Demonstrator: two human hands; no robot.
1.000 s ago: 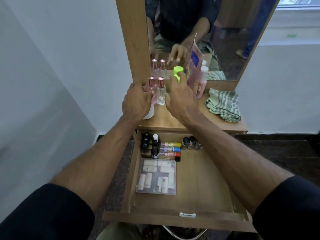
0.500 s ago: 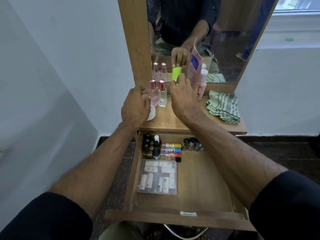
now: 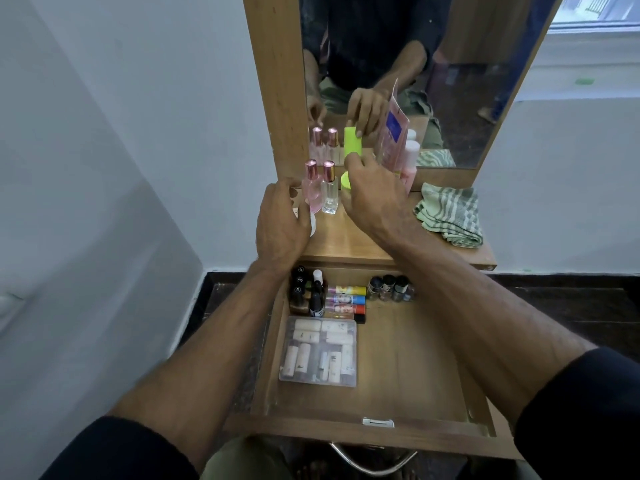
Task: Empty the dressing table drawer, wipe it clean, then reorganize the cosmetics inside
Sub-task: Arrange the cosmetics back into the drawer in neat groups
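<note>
Gripping the green bottle (image 3: 345, 181) by the tabletop's back edge, the right hand (image 3: 372, 195) should lift straight, clearing the perfume bottles (image 3: 320, 192). The left hand (image 3: 282, 223) curled round a white jar (image 3: 311, 225). The drawer (image 3: 408, 358) stood open, partly filled.

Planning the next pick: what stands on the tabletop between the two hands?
In the head view, two perfume bottles stand between the left hand and right hand: a pink bottle beside the left fingers, then a clear bottle.

right hand (image 3: 372, 199) hides most of neon-green item (image 3: 345, 180) | white item (image 3: 312, 226) mostly behind left hand (image 3: 282, 225)
</note>
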